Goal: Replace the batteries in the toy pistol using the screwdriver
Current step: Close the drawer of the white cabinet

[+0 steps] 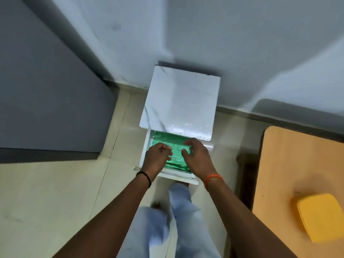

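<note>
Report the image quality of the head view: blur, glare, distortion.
Head view: motion blur smears the trouser legs and yellow pad; glare streaks the white cabinet top near its front edge; wide-angle distortion bends the wall lines; both the left hand and right hand over the green-lined drawer look soft.

A plain indoor room, most likely in a home or small office

Pale glossy floor tiles (55,192) meet bare light-painted walls (223,43) with a low skirting, and a grey door or panel (46,90) stands at the left. A small white marble-patterned cabinet (180,101) sits against the wall, its drawer (147,144) pulled open and lined with green plastic (176,157). A wooden table (279,164) at the right carries a yellow pad (320,216). Nothing marks it clearly as a workshop or lab.
</note>
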